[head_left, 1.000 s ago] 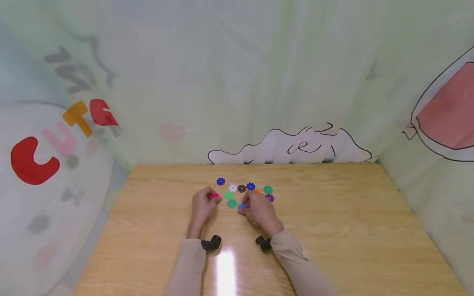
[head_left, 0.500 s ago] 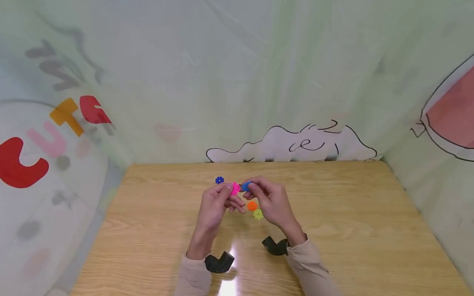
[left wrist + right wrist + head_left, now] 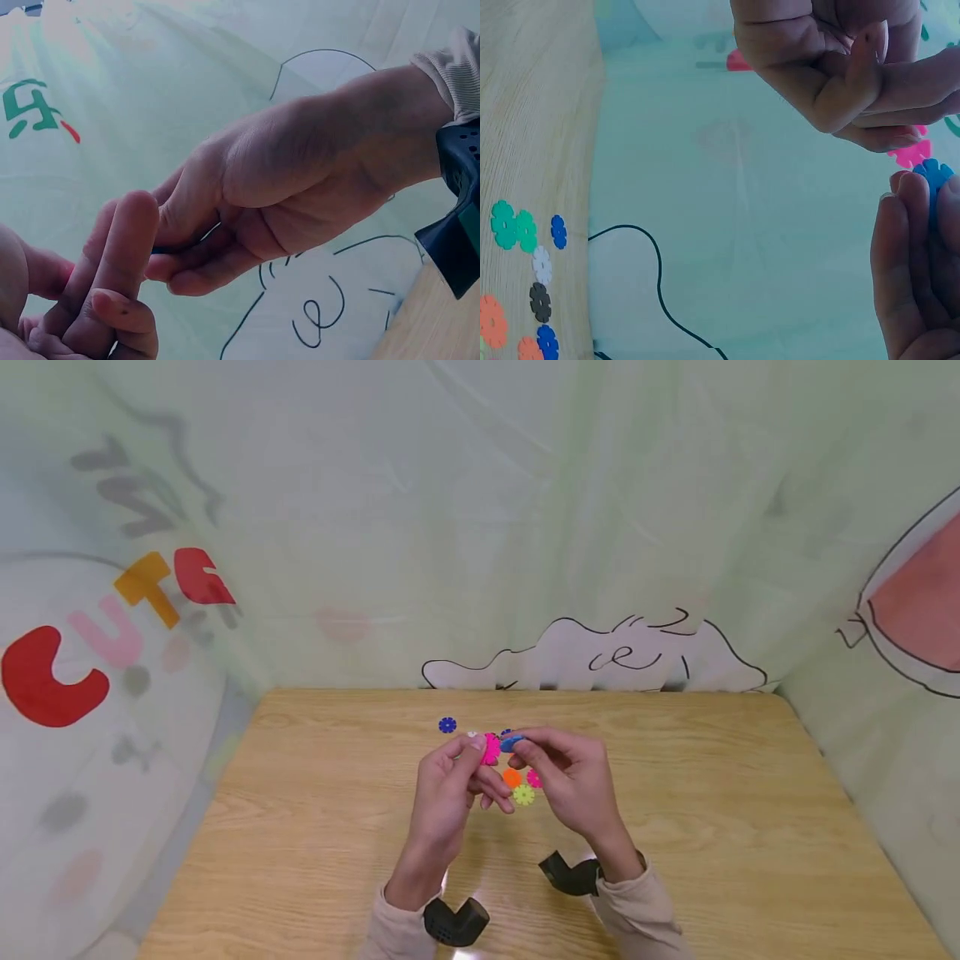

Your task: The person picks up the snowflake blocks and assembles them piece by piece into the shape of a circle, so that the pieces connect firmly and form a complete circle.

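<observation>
My left hand (image 3: pixel 446 789) pinches a pink notched plastic disc (image 3: pixel 491 749) between thumb and fingers, raised over the table. Facing it, my right hand (image 3: pixel 573 777) pinches a blue notched disc (image 3: pixel 512 743), turned nearly edge-on. The two discs meet edge to edge or nearly so; in the right wrist view the blue disc (image 3: pixel 933 176) overlaps the lower rim of the pink disc (image 3: pixel 911 153). The left hand's lower fingers stretch out below the pink disc. In the left wrist view the fingers of both hands hide most of the discs.
Loose discs lie on the wooden table (image 3: pixel 322 827): dark blue (image 3: pixel 447 725), orange (image 3: pixel 512 778), yellow-green (image 3: pixel 523 795) and pink (image 3: pixel 534 777). Green (image 3: pixel 504 225), white (image 3: pixel 542 265) and brown (image 3: pixel 540 302) ones show in the right wrist view. A printed curtain (image 3: pixel 480 527) stands behind.
Both hands have lifted their discs off the tabletop and come together. Over the last half second they shifted slightly right, and the blue disc turned closer to edge-on.
</observation>
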